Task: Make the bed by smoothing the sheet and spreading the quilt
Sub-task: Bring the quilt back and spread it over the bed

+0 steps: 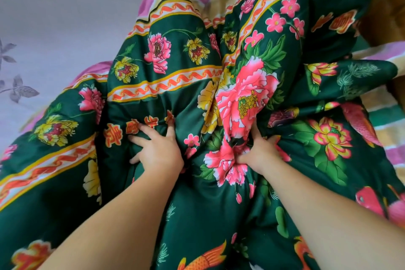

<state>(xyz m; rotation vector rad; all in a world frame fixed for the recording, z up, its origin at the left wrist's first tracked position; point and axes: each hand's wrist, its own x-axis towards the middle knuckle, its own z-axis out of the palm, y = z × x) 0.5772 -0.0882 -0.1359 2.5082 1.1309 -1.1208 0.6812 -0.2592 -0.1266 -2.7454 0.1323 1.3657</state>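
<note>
Green floral quilt (219, 98) (bunched) under both hands, L hand (160, 151) & R hand (260, 151) clutching folds

Soft, even daylight, bright with no glare; colours on the quilt (175, 98) are vivid. Shadows are faint, gathering only in its deep folds. Wide-angle bending curves the edges, and detail is slightly soft throughout, most at the top corners and the lower rim

Bare forearms, no sleeves; hands (160, 151) ungloved
</note>
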